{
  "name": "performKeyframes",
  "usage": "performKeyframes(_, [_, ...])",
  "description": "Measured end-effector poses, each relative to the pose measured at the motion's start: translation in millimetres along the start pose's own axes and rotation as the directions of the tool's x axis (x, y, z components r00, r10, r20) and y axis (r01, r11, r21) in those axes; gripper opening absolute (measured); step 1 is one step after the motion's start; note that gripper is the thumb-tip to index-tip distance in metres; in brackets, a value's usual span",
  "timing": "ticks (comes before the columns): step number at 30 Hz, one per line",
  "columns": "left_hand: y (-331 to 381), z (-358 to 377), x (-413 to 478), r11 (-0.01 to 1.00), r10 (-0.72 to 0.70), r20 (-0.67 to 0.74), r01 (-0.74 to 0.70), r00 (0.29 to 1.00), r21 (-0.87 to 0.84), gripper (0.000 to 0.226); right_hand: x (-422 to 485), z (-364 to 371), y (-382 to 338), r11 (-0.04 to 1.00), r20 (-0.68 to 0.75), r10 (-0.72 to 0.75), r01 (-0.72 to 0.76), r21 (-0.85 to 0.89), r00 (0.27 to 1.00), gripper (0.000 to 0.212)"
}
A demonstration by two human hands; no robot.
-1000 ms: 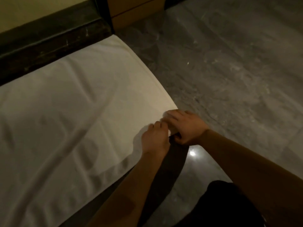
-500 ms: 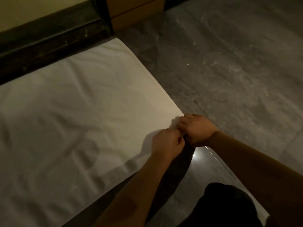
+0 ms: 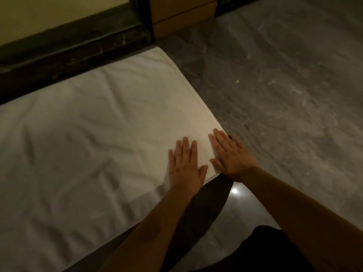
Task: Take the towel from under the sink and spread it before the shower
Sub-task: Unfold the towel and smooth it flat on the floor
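Since the towel stretches leftward from its near right corner, left hand and right hand press there flat, fingers straight, gripping nothing.

dim grey marble floor, dark raised sill, wooden cabinet base beyond.

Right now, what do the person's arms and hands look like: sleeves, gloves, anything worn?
No gloves or wristwear on the left hand or right hand. The left forearm and right forearm show no sleeves within the frame. Too dim to tell rings.
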State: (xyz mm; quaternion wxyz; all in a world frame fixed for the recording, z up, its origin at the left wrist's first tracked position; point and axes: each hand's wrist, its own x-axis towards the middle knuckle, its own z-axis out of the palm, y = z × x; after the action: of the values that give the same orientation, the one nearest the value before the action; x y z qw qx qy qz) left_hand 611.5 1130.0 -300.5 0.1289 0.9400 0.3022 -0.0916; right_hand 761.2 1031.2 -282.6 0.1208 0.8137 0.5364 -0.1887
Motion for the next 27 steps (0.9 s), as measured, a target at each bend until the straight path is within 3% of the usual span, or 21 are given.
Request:
performKeyframes(5, [-17.6, -11.8, -11.5, 0.998, -0.039, -0.028, 0.038, 0.999, -0.046, 0.068, 25.5, -33.1, -9.5, 0.996, -0.123, -0.09, 0.088, -0.014, 0.988, 0.071])
performKeyframes(10, [-77.4, -26.9, -40.5, 0.97, -0.236, -0.107, 0.228, 0.966, -0.082, 0.06, 76.3, -71.3, -77.1, 0.955, -0.209, -0.294, 0.276, -0.11, 0.933, 0.062])
performKeyframes(15, [-154.2, -36.0, -89.3, 0.845, -0.534, -0.108, 0.526, 0.839, -0.094, 0.06, 100.3, -83.1, -181.0, 0.872, -0.209, -0.489, 0.475, -0.116, 0.847, 0.06])
performKeyframes(19, [-205.5, -23.8, -137.4, 0.753, -0.654, -0.023, 0.648, 0.756, -0.119, 0.065, 91.4, -64.2, -253.1, 0.757, -0.176, -0.648, 0.652, -0.04, 0.741, 0.061])
performKeyframes(23, [-219.9, -1.8, -182.5, 0.744, -0.664, 0.003, 0.661, 0.748, -0.102, 0.073, 68.1, -19.5, -280.3, 0.653, -0.057, -0.757, 0.749, -0.11, 0.651, 0.065])
performKeyframes(27, [-216.5, 9.6, -209.0, 0.757, -0.648, -0.033, 0.639, 0.761, -0.138, 0.075, 43.8, 7.3, -274.2, 0.644, -0.154, -0.764, 0.752, -0.141, 0.626, 0.072])
